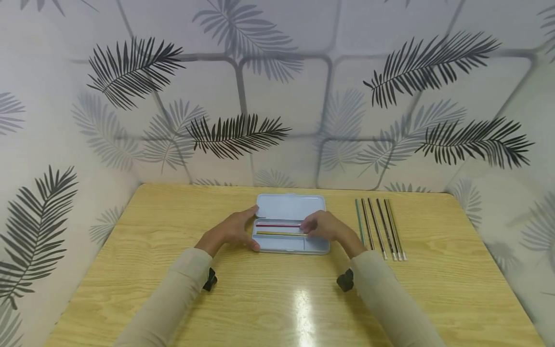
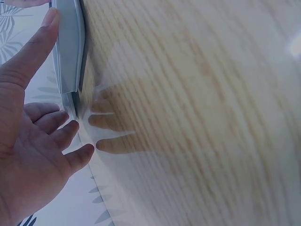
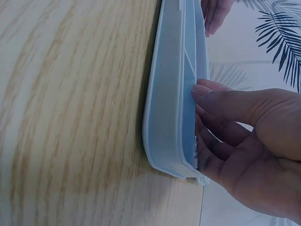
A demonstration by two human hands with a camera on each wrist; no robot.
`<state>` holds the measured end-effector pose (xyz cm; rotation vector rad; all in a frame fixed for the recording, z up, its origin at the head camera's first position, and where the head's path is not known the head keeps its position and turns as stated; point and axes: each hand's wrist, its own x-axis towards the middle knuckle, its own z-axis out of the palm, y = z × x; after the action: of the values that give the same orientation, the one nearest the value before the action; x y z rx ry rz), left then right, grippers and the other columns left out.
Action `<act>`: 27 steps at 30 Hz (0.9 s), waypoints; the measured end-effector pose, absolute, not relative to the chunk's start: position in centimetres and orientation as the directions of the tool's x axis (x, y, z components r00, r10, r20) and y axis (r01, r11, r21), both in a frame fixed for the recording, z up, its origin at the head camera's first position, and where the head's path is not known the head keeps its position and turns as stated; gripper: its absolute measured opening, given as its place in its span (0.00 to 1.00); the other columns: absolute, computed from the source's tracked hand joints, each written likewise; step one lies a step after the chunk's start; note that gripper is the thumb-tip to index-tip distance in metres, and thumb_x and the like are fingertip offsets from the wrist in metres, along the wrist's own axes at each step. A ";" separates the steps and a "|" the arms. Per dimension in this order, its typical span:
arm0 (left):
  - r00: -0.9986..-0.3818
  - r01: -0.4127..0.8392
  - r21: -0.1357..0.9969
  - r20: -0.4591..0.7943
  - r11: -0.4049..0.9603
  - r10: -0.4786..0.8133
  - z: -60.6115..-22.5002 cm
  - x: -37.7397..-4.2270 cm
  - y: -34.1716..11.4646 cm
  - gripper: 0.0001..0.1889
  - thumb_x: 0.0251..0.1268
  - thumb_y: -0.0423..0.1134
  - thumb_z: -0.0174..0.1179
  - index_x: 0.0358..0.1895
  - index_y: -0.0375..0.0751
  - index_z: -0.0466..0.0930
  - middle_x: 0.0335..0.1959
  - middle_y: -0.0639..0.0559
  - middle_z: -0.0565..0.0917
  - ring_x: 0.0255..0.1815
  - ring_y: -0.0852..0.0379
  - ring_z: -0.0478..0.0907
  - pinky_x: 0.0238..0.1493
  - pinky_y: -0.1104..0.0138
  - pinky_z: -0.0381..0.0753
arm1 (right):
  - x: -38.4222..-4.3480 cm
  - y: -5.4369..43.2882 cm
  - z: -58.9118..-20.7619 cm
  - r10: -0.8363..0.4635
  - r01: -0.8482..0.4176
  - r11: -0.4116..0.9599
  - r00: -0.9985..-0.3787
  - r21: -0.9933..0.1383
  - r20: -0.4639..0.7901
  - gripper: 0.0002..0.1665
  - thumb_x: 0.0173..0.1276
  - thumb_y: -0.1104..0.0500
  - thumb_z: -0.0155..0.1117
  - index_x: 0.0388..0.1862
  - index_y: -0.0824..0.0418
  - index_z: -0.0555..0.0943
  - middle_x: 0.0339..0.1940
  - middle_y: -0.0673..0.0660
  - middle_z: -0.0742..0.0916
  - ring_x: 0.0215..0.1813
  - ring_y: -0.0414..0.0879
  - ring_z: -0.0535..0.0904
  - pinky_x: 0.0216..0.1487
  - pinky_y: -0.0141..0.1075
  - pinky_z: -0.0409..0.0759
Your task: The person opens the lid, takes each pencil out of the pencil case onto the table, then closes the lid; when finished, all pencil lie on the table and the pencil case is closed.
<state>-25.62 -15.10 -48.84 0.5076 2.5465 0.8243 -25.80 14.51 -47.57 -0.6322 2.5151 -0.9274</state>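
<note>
Lying open near the far edge of the surface (image 1: 260, 299), between the two hands, the case (image 1: 286, 251) has its lid (image 1: 290, 207) folded back; within it run a red pencil (image 1: 277, 225) and, nearer the person, a yellow pencil (image 1: 279, 233), though whether the latter sits on the long divider or beside it cannot be told. The left hand (image 1: 234, 228) is spread wide at the case's left end, its thumb resting on the wall. The right hand (image 1: 325, 225) bends its fingers about the yellow pencil's right end; whether they pinch or merely touch it is unclear. Each pencil should prove light, stiff and rather smooth, liable to roll, and is best taken near its middle; the case, probably thin plastic, should be light and apt to slide, best steadied by its end walls. The head view alone shows the loose pencils (image 1: 385, 227) ranged on the surface to the right. The left wrist view reveals the left fingers relaxed and holding nothing; the right wrist view, a printed pencil end beneath the right fingertips, concealed from above.
</note>
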 end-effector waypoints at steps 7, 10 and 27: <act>-0.851 0.206 0.609 -0.275 0.766 0.447 -49.0 -25.8 -15.0 0.66 0.32 0.52 0.79 0.76 0.40 0.43 0.77 0.46 0.49 0.78 0.47 0.47 0.76 0.54 0.52 | -25.8 14.4 -47.8 -0.535 -0.297 0.676 -0.827 -0.675 -0.172 0.11 0.55 0.70 0.68 0.38 0.61 0.87 0.33 0.54 0.88 0.38 0.42 0.81 0.42 0.34 0.81; -0.850 0.207 0.616 -0.271 0.760 0.451 -49.0 -25.7 -15.0 0.66 0.32 0.52 0.79 0.76 0.40 0.43 0.77 0.46 0.49 0.78 0.47 0.47 0.76 0.54 0.52 | -25.7 14.4 -47.8 -0.542 -0.316 0.671 -0.826 -0.671 -0.153 0.11 0.57 0.70 0.66 0.38 0.60 0.87 0.34 0.54 0.88 0.38 0.42 0.81 0.43 0.34 0.81; -0.851 0.199 0.614 -0.279 0.764 0.445 -49.0 -25.7 -15.0 0.66 0.33 0.51 0.79 0.76 0.41 0.43 0.77 0.47 0.49 0.78 0.48 0.47 0.76 0.54 0.52 | -24.9 18.0 -46.0 -0.423 -0.272 0.603 -0.906 -0.750 -0.012 0.19 0.62 0.69 0.61 0.53 0.65 0.79 0.36 0.60 0.83 0.39 0.52 0.83 0.38 0.38 0.83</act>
<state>-25.69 -14.96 -48.99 0.4894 2.5475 0.8207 -24.86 18.05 -46.01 -0.5786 2.6396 -1.1877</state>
